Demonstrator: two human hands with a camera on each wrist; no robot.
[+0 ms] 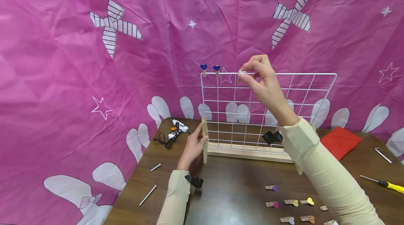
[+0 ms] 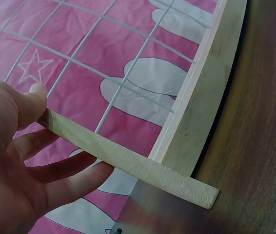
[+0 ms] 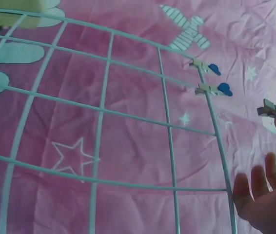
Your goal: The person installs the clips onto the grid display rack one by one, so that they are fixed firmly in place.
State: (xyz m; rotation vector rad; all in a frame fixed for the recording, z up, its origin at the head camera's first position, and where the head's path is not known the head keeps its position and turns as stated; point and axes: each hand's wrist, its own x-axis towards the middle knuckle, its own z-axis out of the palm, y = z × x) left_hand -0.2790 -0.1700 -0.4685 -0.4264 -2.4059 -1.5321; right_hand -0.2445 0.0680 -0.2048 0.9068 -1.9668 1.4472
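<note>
My right hand (image 1: 261,74) pinches a small wooden clothespin (image 3: 271,109) between thumb and fingertips, close by the top wire of a white wire grid (image 1: 249,104). In the right wrist view the clothespin is apart from the wire. Two clothespins with blue hearts (image 1: 216,68) are clipped side by side on the top wire near its left corner. The grid stands upright in a wooden base (image 1: 249,153). My left hand (image 1: 193,147) grips the left wooden side post (image 2: 128,158), thumb on one side and fingers on the other.
Several heart clothespins (image 1: 291,202) lie on the front right of the brown table (image 1: 227,186). Two bolts (image 1: 147,195) and a glue gun (image 1: 180,125) are at the left. A red sheet (image 1: 341,142), a hex key (image 1: 383,155) and a yellow-handled screwdriver (image 1: 392,186) lie at the right.
</note>
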